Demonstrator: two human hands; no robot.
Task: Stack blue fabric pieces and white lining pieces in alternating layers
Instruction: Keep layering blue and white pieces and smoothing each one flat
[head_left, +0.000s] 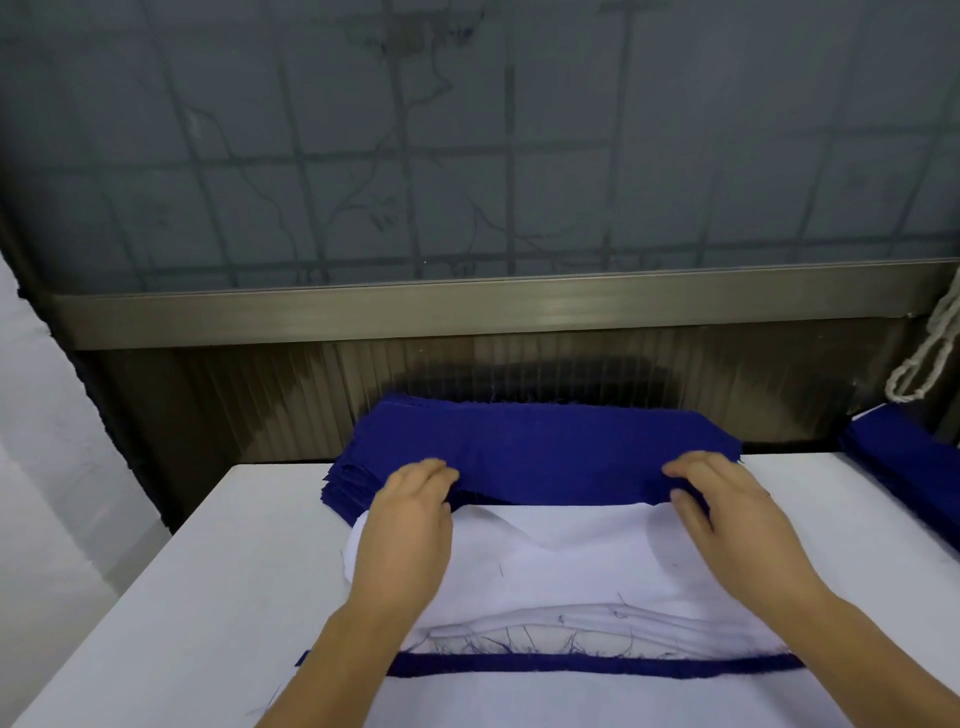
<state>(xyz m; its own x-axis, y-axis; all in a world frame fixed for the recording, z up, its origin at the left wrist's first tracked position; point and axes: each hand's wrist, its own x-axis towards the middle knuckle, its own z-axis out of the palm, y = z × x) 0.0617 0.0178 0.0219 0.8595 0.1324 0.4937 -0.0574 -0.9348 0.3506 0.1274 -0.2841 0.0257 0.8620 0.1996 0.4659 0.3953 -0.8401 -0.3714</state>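
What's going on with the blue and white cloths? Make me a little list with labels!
left hand: grips the near edge of the top blue piece
right hand: grips the same edge, further right
blue pile: at the table's far side
white lining: top of the near stack, under both wrists
blue strip: peeks out beneath the white
table: white
other blue pile: at the right edge

bare table (218, 571) left, blue stack (904, 467) crowding right edge
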